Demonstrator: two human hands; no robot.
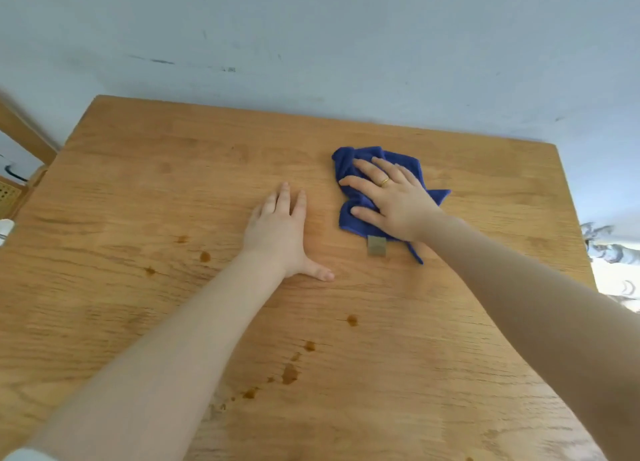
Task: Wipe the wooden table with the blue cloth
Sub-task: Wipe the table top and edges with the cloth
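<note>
A wooden table (467, 322) fills most of the view, its far edge set against a pale blue wall (311, 37) marked with dark scuffs. Brown stains (289, 374) dot the wood: a cluster near the front between the two forearms, one spot a little farther in, and a few more to the left of the left forearm. At the far left a wooden frame (24, 131) stands beside the table, and at the right edge a patterned white fabric (613, 263) shows past the table's side.

The cloth (353, 218), blue and crumpled, lies on the far right part of the table, under the right hand (391, 200). A small grey tag (376, 245) sticks out from its near edge onto the wood. The cloth lies just to the right of the left hand (280, 232), not touching it.

The right hand lies flat on the cloth with fingers straight and spread, pressing it to the table; a gold ring (384, 182) sits on one finger. The left hand rests palm down on bare wood, fingers straight and close together, thumb stretched out toward the right. It holds nothing.
</note>
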